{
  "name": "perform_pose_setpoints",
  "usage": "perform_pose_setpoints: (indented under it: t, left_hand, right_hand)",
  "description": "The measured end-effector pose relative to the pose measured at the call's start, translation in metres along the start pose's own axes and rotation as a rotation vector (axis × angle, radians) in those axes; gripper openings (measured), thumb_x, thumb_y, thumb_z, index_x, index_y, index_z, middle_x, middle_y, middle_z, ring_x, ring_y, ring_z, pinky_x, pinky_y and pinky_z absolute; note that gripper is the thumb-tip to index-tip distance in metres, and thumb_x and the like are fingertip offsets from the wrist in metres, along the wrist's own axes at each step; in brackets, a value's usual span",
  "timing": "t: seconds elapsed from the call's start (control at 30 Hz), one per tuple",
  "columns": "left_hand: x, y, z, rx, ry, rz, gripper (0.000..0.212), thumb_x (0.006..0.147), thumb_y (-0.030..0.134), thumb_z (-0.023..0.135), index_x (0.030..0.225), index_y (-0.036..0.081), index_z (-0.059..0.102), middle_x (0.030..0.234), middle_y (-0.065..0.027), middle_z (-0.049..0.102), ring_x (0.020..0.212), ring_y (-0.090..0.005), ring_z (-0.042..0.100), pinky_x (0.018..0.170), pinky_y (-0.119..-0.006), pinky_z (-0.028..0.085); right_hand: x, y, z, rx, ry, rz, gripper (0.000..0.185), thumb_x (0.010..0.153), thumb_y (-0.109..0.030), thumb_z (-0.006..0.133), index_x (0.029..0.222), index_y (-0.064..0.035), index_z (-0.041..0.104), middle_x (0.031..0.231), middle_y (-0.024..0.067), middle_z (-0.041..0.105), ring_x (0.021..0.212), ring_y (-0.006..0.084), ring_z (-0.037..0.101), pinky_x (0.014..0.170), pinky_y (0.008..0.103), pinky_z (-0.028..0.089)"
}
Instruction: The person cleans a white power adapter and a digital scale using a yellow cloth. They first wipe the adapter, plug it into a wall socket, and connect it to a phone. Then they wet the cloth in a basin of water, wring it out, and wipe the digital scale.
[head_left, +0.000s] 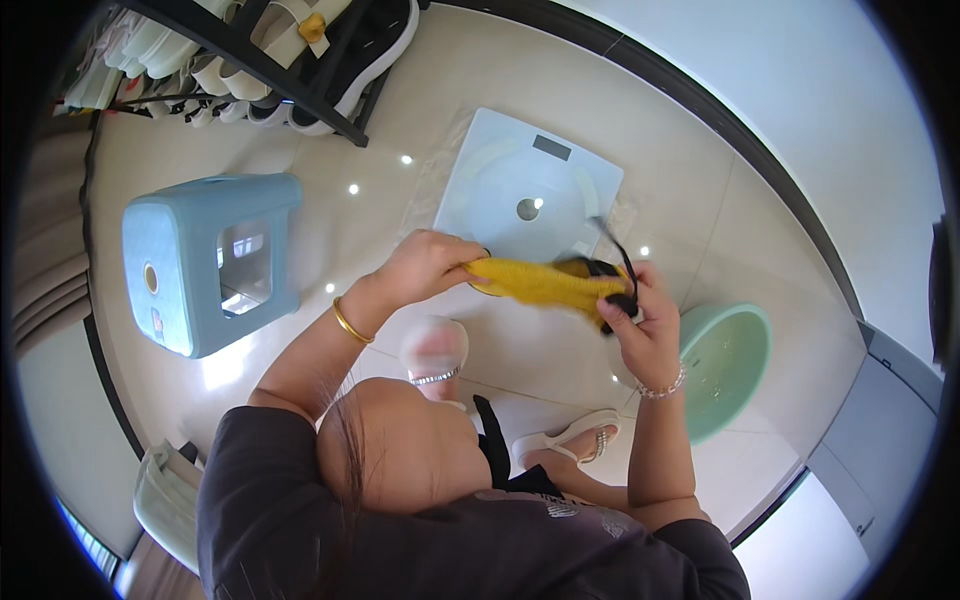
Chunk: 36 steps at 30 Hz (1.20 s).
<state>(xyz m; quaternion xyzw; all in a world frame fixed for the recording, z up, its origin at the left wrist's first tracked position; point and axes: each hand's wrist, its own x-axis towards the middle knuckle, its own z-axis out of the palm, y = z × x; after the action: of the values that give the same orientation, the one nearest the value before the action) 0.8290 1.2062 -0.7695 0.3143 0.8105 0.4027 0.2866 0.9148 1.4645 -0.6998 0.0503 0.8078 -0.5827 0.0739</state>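
Note:
Between both hands stretches a yellow fabric item (532, 283) with black parts; motion blur hides exactly what it is. My left hand (431, 264) pinches its left end between thumb and fingers. Its right end, where the black parts bunch together, is gripped by my right hand (646, 319). A thin black cord or strap (624, 251) sticks up beside the right fingers. Just beyond the fabric, a white bathroom scale (499, 184) with a dark display lies flat on the floor. The fabric hangs in the air above the scale's near edge.
A light blue plastic stool (199, 202) lies on its side at left. A pale green basin (731, 360) stands right of my right forearm. A black-framed shoe rack (277, 67) holds several shoes at upper left. My sandalled feet rest on the tiled floor (675, 187).

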Motion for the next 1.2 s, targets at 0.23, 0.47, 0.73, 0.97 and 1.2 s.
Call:
perform_pose_setpoints:
  t: [0.23,0.47,0.73,0.97,1.2]
  left_hand:
    - [0.01,0.021,0.021,-0.403,-0.397,0.014,0.034,0.07,0.032,0.069,0.079,0.002,0.055,0.06,-0.0118,0.052,0.056,-0.0216,0.052,0.052,-0.03,0.039]
    - [0.018,0.011,0.039,-1.453,-0.645,-0.324,0.062,0.079,0.055,0.052,0.115,0.004,0.048,0.105,-0.0044,0.054,0.095,-0.0148,0.051,0.081,-0.028,0.041]
    - [0.02,0.017,0.035,-1.668,-0.322,-0.472,0.071,0.082,0.056,0.042,0.128,0.002,0.034,0.124,-0.0099,0.045,0.114,-0.0184,0.044,0.094,-0.032,0.037]
    - [0.012,0.006,0.011,-0.655,0.127,-0.395,0.028,0.084,0.026,0.058,0.076,-0.002,0.058,0.062,0.0015,0.051,0.054,-0.0037,0.04,0.046,-0.021,0.033]
    - [0.002,0.028,-0.002,-0.777,0.279,-0.408,0.047,0.074,0.01,0.067,0.111,-0.001,0.039,0.077,-0.0067,0.059,0.068,-0.0112,0.055,0.062,-0.022,0.043]
  right_hand:
    - [0.003,0.013,-0.001,0.05,0.163,-0.06,0.026,0.082,-0.01,0.056,0.106,-0.0014,0.05,0.083,0.0044,0.054,0.082,0.0106,0.048,0.077,0.0232,0.039]
    - [0.023,0.121,0.02,1.438,0.044,0.589,0.074,0.077,-0.066,0.039,0.118,-0.0049,0.044,0.109,0.0115,0.055,0.103,0.0216,0.048,0.095,0.0374,0.031]
    - [-0.002,0.097,0.077,1.274,-0.101,0.543,0.069,0.079,-0.049,0.055,0.123,0.0013,0.037,0.112,0.0085,0.055,0.104,0.02,0.052,0.091,0.0345,0.038]
    - [0.004,0.042,0.025,0.753,0.269,0.476,0.051,0.072,0.002,0.065,0.119,0.0023,0.045,0.111,0.0097,0.054,0.099,0.0194,0.054,0.085,0.0307,0.044]
    - [-0.014,0.043,0.012,0.186,0.105,0.27,0.053,0.068,0.001,0.068,0.117,0.0004,0.048,0.11,0.0106,0.055,0.102,0.0177,0.053,0.085,0.0286,0.043]
